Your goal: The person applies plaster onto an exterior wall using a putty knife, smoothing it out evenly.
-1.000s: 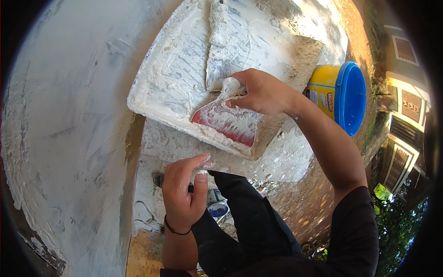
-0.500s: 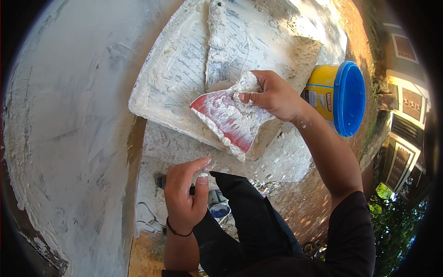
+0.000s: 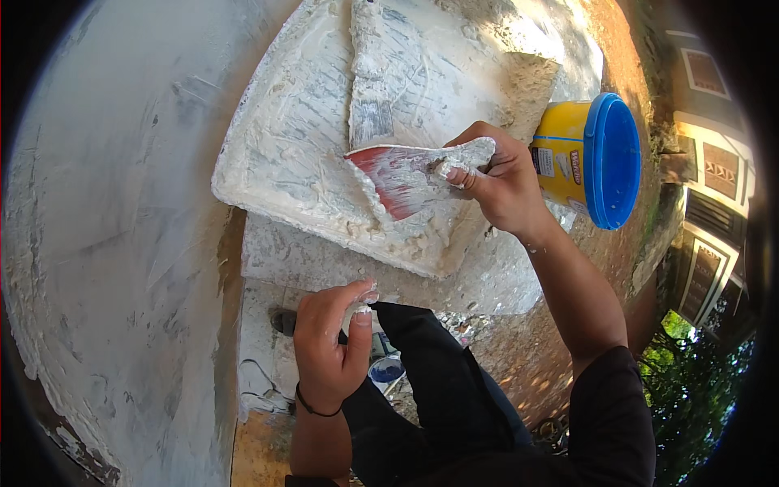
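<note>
My right hand (image 3: 505,178) grips a red plastic putty spreader (image 3: 406,176), thumb on its upper face. White paste is smeared over the blade and crusted along its edges. The spreader is tilted over a broad, shallow tray (image 3: 280,130) coated in wet white paste, with a raised strip (image 3: 372,77) running along it. Whether the blade touches the paste I cannot tell. My left hand (image 3: 331,341) hovers off the tray's near side, fingers curved and thumb apart, holding nothing. White paste sticks to its fingertips.
A yellow bucket with a blue rim (image 3: 613,162) lies on its side right of the tray. A large grey-white smeared panel (image 3: 122,227) stretches along the left. A small container with blue inside (image 3: 386,370) sits below, by my legs.
My right hand has lifted and turned the spreader, moving it slightly up and right so its blade shows narrower. My left hand has barely moved. The view has shifted a little.
</note>
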Demonstrator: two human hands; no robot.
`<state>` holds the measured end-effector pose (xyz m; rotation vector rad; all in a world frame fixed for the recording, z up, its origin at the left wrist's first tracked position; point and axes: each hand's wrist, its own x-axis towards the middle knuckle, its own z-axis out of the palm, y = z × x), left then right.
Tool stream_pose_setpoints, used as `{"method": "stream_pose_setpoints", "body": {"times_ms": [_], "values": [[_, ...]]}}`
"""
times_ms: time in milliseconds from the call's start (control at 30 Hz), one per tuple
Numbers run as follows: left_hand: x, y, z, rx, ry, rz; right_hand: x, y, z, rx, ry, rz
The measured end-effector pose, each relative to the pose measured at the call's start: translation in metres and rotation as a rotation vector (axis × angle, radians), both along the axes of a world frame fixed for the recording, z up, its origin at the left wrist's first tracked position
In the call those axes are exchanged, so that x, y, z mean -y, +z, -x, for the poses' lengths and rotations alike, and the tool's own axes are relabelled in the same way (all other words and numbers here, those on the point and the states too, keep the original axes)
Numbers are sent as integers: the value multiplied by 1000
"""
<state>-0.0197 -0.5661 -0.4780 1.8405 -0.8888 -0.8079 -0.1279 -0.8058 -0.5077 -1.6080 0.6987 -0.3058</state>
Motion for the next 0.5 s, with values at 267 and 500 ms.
{"method": "stream_pose_setpoints", "body": {"times_ms": [267,500], "values": [[-2,3,-4,33,-60,0,0,3,7,100,-180,-173],[-3,2,-1,7,-46,-3,9,27,4,-344,56,48]]}}
